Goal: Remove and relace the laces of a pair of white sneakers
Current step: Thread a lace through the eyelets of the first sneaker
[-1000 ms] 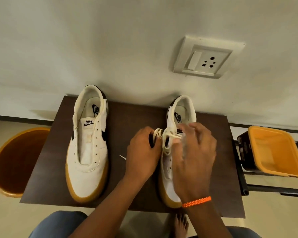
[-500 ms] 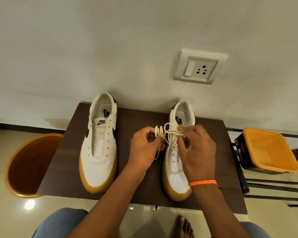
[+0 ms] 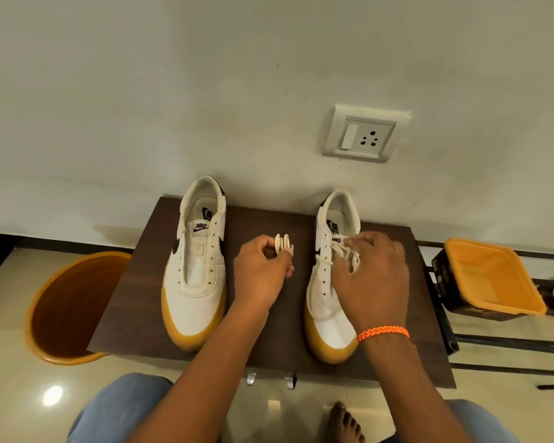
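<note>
Here the left hand (image 3: pixel 263 270) grips coiled lace (image 3: pixel 283 243) between the sneakers.

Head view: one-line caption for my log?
Left hand holds a coiled lace; right hand works the right sneaker's lace.

Both forearms are showing bare from the lower edge of the frame up to the hands, with no sleeves reaching into view. The right hand (image 3: pixel 373 276), right of centre, is wearing a thin braided orange wristband (image 3: pixel 383 333) wrapped once round the wrist, while the left hand (image 3: pixel 261 271), at centre, is wearing nothing on wrist or fingers. Along the bottom edge, blue denim trousers (image 3: pixel 122 407) are covering both knees, and a bare foot (image 3: pixel 344 422) is showing between them at lower centre.
</note>
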Demonstrator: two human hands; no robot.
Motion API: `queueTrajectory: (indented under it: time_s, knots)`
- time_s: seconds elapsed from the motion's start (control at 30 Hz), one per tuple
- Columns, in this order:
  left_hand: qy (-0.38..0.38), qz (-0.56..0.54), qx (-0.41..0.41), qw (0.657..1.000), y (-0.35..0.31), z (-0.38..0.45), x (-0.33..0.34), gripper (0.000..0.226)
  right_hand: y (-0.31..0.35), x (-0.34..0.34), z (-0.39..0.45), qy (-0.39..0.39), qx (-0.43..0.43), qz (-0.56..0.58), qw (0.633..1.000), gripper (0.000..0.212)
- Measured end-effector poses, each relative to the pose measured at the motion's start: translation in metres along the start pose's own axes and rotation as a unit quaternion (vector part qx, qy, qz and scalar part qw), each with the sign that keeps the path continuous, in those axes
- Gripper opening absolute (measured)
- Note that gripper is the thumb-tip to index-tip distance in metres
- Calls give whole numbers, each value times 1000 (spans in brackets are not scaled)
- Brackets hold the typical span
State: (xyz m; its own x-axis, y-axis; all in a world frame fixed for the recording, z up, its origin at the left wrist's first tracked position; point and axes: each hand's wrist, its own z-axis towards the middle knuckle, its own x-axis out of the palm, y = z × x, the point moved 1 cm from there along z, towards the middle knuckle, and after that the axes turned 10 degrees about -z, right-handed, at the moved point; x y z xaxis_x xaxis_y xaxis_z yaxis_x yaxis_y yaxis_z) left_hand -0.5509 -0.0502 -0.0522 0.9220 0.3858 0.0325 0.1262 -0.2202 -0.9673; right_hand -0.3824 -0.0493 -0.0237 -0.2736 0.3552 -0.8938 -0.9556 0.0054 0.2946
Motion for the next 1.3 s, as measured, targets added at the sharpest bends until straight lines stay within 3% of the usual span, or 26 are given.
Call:
queueTrajectory:
  time_s: [0.1, 0.23, 0.3, 0.67, 0.77, 0.83, 0.9, 0.97, 1.03, 1.1, 1.17, 1.23, 1.3]
  knots:
    - [-1, 9, 6, 1000, -7, 2, -3, 6, 8, -4, 1, -37, 28, 78, 996, 44]
    - [13, 40, 44, 998, -16, 2, -8, 2, 20, 31, -14, 124, 12, -42, 991, 93]
    - [18, 60, 61, 996, -20, 2, -14, 4, 18, 43, -20, 141, 18, -40, 989, 106]
    - [0, 46, 58, 997, -38, 13, -57, 1, -9, 41, -17, 117, 84, -30, 989, 113]
    - [25, 102, 49, 993, -43, 17, -72, 2, -6, 32, -14, 106, 79, -118, 984, 121]
    - [34, 121, 47, 991, -48, 20, -84, 1, 11, 22, -12, 39, 30, -148, 988, 112]
    - [40, 141, 57, 988, -54, 24, -94, 5, 38, 16, -14, -11, -45, -75, 996, 80]
    - [77, 142, 57, 985, -57, 27, -99, 8, 63, 24, -20, 16, -119, 14, 993, 40]
    - [139, 148, 39, 978, -56, 24, -96, 11, 79, 36, -31, 110, -161, 55, 979, 16]
    - [156, 229, 50, 960, -50, 23, -93, 14, 86, 45, -38, 217, -157, 63, 961, 14]
    - [122, 256, 62, 957, -49, 26, -97, 19, 87, 51, -39, 295, -162, 10, 942, 20]
    - [48, 242, 92, 965, -55, 29, -106, 12, 83, 56, -36, 349, -167, 3, 922, 28]
    - [-63, 288, 137, 946, -60, 32, -119, 11, 80, 59, -31, 370, -193, 13, 908, 38]
